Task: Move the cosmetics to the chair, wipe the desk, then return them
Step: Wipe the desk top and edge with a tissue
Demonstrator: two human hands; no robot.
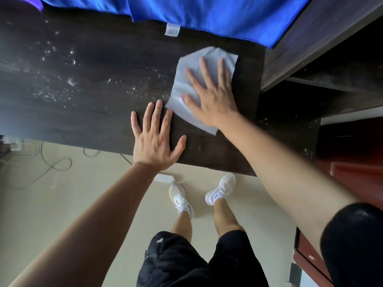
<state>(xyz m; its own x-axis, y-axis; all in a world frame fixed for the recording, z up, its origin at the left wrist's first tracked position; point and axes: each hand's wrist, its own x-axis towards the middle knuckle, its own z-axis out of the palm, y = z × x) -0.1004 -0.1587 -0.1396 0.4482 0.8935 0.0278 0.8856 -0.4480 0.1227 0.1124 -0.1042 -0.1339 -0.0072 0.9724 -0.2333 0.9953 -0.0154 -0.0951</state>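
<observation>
Fingers (pixel 204 69) spread and flat, our right hand (pixel 213 98) presses the cloth (pixel 227 58) onto the desk's (pixel 83 83) right end to wipe it, while our left hand (pixel 154 139), fingers apart too, braces on the desk's near edge (cosmetics out of view).

We see the grey cloth (pixel 177 90) partly covered by the right hand (pixel 211 100); blue fabric (pixel 207 15) cut off at top edge; its white label (pixel 172 30) too small to read; desk (pixel 83 90) runs past left edge
</observation>
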